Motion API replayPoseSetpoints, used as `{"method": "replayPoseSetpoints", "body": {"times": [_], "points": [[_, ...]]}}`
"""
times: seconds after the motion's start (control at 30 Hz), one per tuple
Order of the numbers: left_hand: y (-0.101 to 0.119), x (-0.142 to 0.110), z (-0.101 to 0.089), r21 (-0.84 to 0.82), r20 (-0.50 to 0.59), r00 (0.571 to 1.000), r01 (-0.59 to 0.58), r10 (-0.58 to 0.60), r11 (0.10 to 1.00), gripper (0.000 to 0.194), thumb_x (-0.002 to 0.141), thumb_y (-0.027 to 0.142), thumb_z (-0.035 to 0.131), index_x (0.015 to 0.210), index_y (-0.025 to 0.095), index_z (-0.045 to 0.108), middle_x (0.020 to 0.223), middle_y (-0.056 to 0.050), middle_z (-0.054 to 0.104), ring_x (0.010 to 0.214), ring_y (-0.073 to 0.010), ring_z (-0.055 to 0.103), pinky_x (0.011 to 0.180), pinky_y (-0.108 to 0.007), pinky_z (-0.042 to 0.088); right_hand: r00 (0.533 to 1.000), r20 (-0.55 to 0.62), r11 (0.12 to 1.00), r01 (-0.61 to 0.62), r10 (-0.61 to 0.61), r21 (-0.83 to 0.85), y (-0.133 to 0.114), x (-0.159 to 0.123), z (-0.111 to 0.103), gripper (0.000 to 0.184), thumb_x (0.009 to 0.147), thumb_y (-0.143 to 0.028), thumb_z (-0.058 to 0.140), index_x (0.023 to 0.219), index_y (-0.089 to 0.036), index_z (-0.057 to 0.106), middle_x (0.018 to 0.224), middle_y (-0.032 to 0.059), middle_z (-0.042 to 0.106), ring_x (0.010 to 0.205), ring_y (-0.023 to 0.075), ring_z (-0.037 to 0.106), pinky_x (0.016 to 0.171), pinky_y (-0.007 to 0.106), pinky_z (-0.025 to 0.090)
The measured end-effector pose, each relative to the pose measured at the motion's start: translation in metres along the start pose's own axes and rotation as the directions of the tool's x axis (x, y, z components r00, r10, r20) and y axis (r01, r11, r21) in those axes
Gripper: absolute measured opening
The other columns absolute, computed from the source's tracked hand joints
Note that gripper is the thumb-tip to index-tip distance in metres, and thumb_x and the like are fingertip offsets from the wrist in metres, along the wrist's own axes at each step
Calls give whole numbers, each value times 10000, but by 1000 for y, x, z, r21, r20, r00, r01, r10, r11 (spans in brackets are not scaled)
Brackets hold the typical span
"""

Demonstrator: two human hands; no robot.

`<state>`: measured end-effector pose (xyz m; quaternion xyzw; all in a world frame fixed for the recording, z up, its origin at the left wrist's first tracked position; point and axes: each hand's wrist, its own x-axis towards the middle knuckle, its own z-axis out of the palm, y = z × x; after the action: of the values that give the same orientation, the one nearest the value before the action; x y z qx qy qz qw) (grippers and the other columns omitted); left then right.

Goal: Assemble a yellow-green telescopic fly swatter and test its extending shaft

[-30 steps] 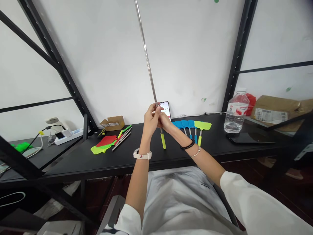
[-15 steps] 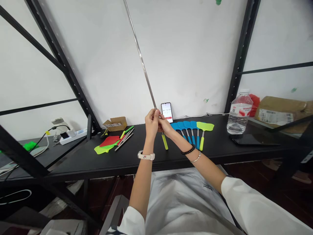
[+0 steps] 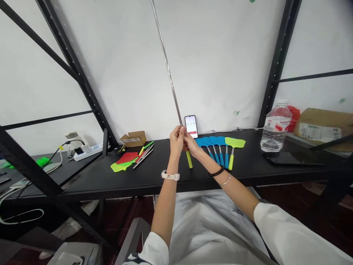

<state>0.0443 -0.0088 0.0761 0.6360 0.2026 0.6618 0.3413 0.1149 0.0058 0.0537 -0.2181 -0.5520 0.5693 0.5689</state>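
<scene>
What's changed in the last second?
The left hand and right hand have moved lower on the steel rod, nearer its yellow-green handle, uncovering the phone. Neither hand let go. The blue fly swatters lie as before.

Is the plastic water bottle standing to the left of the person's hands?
No, the plastic water bottle stands right of both the left hand and right hand, beyond the blue fly swatters.
</scene>
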Motion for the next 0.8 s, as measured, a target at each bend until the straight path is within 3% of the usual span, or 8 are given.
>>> {"method": "replayPoseSetpoints", "body": {"times": [0.23,0.33,0.47,0.53,0.6,0.67,0.73,0.8], "points": [[-4,0,3,-24,46,999,-9,11,1000,289,793,428,528,672,171,481,530,25,481,515,-94,493,502,-182,377,1000,24,999,6,-5,-37,-1,-6,-3,404,687,-345,585,674,-208,205,479,-94,194,379,45,184,371,179,171],[-8,1,2,-33,51,999,-3,5,999,311,793,453,518,677,172,454,519,39,438,523,-94,511,496,-177,393,993,110,986,-26,44,-163,-8,-14,-13,300,713,-331,555,665,-198,291,505,-68,333,438,66,343,438,200,322],[-9,2,-3,-35,74,997,-19,22,999,331,808,475,487,687,170,439,521,53,402,431,-67,461,442,-179,379,968,207,926,-59,145,-373,-27,-24,-37,111,699,-205,548,748,-177,453,757,-4,533,736,113,521,677,244,440],[-8,2,-6,-33,74,996,-43,45,999,334,811,473,486,682,169,439,521,57,398,412,-60,448,446,-186,383,978,178,918,-26,104,-397,-42,-26,-44,229,681,-143,544,900,-193,499,907,7,551,862,120,525,739,242,440],[-8,2,-7,-35,66,996,-57,60,998,336,808,468,494,670,167,439,524,57,398,421,-62,458,461,-192,394,990,140,929,64,-13,-365,-58,-25,-42,354,718,-159,527,1062,-224,475,1036,17,543,931,116,522,774,238,440],[-8,2,-5,-32,77,995,-66,69,997,334,812,459,494,663,164,444,529,54,402,423,-64,464,460,-197,394,982,137,926,168,-128,-339,-72,-22,-31,359,783,-257,508,1136,-237,444,1128,29,523,894,104,542,747,228,457],[-9,2,-1,-28,97,991,-84,87,996,323,818,452,489,682,161,467,523,53,405,411,-69,461,440,-200,381,973,166,905,210,-158,-371,-79,-16,-13,366,801,-373,513,1133,-235,445,1135,39,532,673,77,550,571,205,462],[-11,2,4,-29,102,990,-92,95,995,312,820,457,484,736,157,507,501,52,406,401,-80,462,423,-203,372,976,148,888,210,-162,-409,-79,-9,2,350,798,-450,508,1033,-190,492,1007,51,597,510,55,492,411,180,382]]}}
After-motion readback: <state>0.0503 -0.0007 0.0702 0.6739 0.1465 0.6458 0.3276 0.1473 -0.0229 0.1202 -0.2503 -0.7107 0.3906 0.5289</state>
